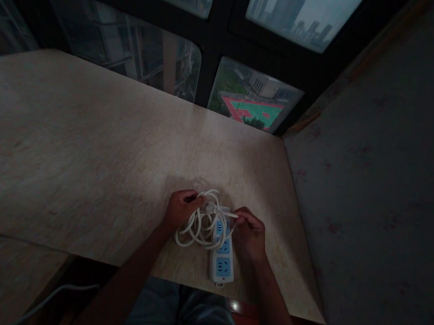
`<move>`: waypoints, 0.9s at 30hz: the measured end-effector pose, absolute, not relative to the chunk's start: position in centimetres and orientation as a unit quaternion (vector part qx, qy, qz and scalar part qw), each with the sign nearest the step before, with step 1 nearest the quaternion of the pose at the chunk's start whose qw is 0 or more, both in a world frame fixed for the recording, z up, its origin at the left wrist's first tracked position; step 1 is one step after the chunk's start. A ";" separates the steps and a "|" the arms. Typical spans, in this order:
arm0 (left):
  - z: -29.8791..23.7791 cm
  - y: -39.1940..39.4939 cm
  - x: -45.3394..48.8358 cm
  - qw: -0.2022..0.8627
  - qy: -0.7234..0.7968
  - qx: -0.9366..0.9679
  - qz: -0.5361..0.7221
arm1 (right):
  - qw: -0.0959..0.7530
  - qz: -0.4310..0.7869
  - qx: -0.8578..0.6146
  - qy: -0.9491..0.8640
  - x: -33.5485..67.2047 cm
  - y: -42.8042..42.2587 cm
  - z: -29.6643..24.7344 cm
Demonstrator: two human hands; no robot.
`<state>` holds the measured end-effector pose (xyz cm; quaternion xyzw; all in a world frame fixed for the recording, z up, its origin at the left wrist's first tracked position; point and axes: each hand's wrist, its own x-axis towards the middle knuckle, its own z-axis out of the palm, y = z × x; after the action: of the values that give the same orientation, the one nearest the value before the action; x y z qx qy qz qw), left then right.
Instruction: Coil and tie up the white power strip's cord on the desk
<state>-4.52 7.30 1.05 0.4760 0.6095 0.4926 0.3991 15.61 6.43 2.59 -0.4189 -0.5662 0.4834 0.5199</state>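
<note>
A white power strip (pixel 222 262) with blue sockets lies on the pale marble-look table (pixel 74 160) near its front edge. Its white cord (pixel 199 226) is coiled in loops over the strip's far end. My left hand (pixel 180 209) is closed on the top left of the coil. My right hand (pixel 249 232) is closed in a pinch on a strand of the cord at the coil's right side. Both forearms reach in from below.
Dark-framed windows (pixel 214 33) stand behind the table, with a city and a sports court outside. A grey wall (pixel 384 186) bounds the table on the right. Another cable (pixel 50 295) hangs below the table's front edge at the left. My lap in jeans (pixel 180 324) shows underneath.
</note>
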 end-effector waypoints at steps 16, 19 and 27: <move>0.6 7.6 -4.6 0.444 0.591 0.470 0.482 | 0.294 0.540 -0.400 -0.680 15.4 7.4 7.1; 0.7 7.6 -4.5 0.438 0.593 0.476 0.480 | 0.249 0.453 -0.424 -0.744 14.6 7.4 8.5; 0.6 7.7 -4.6 0.426 0.584 0.484 0.493 | 0.326 0.412 -0.416 -0.743 13.3 8.3 8.1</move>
<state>-4.60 7.73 0.58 0.4843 0.5835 0.4934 0.4260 13.27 8.32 8.14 -0.4155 -0.7427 0.4115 0.3262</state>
